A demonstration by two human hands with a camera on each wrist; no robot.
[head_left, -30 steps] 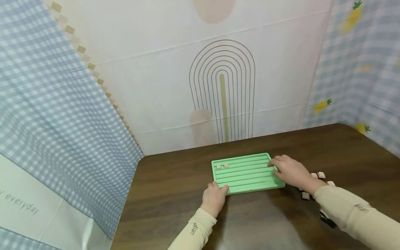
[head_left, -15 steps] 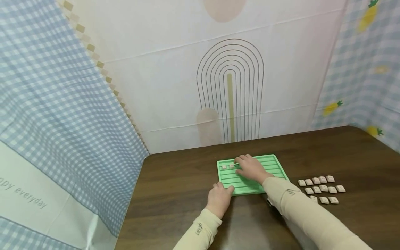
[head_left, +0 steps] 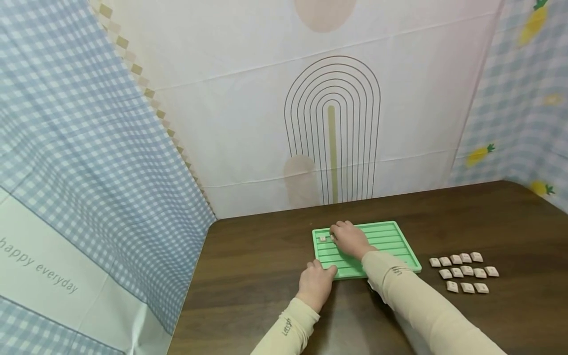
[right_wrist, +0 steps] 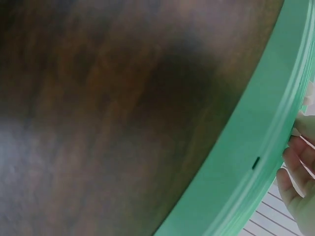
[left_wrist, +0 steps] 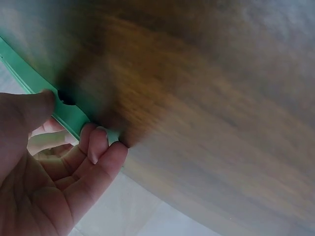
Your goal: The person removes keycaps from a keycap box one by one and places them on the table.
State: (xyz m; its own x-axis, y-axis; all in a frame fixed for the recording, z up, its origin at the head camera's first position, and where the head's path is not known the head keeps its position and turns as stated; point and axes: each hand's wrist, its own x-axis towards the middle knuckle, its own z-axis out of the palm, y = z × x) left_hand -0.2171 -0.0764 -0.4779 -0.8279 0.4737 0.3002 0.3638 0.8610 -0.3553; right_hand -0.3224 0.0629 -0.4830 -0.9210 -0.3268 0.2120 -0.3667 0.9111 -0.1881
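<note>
A pale green ridged tray point(head_left: 385, 239) lies on the table. My left hand point(head_left: 316, 283) grips its near left corner; the left wrist view shows the thumb and fingers on either side of the green rim point(left_wrist: 27, 71). One white keycap point(head_left: 322, 238) sits in an upper row at the tray's left end. Just right of it, my right hand point(head_left: 350, 240) reaches over the tray and pinches a small white keycap point(right_wrist: 296, 132) at its fingertips, mostly hidden by them. Another pale keycap point(right_wrist: 309, 96) shows beside the thumb in the right wrist view.
Several white keycaps point(head_left: 467, 270) lie in three loose rows on the dark wooden table point(head_left: 248, 276), right of the tray. A patterned cloth point(head_left: 248, 123) hangs behind the table, with a blue checked cloth point(head_left: 133, 148) at the left.
My right hand has moved left from the tray's right edge to the keycaps at its left end, uncovering the loose rows. The left hand keeps its grip; the view has shifted slightly.
</note>
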